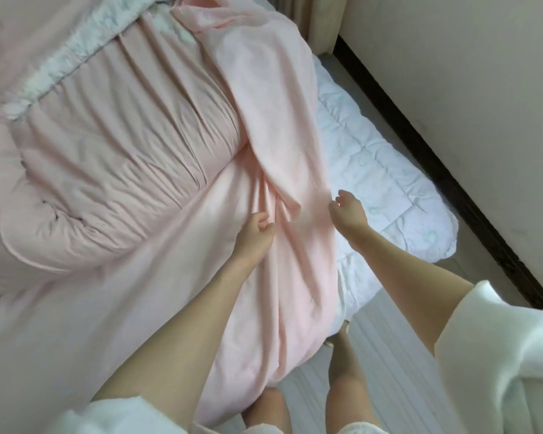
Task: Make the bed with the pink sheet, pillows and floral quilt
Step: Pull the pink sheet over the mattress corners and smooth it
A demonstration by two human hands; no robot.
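Standing at the bed's corner, looking down. Sheet (pixel 273 126) is pink and bunched into a long ridge. Its long axis runs from the far top of view, down between my hands, to the near end that hangs off the bed edge by my knees. So it points roughly away from me, leaning slightly left at the far end.

Left hand (pixel 254 233): fingers curled, pinching a fold on the left flank of the ridge. Creases fan out from just past my fingertips. Thumb side faces right, toward the ridge.

Right hand (pixel 349 214): at the ridge's right edge, fingers loosely curled, thumb apart from them. Fingertips are at the sheet's border, but I can't tell whether they actually hold cloth or only touch it.

Left of my left hand: quilt (pixel 107 170) heaped up, pink side showing, gathered in parallel pleats. A pale fluffy strip (pixel 66 64) crosses it farther out.

Right of my right hand, just beyond the fingers: bare white mattress pad (pixel 386 189), quilted stitching, running away along the wall (pixel 483 89) and a dark baseboard (pixel 436 170).

Below my wrists: white sleeves (pixel 499 355), bare legs, pale floor (pixel 395 355).
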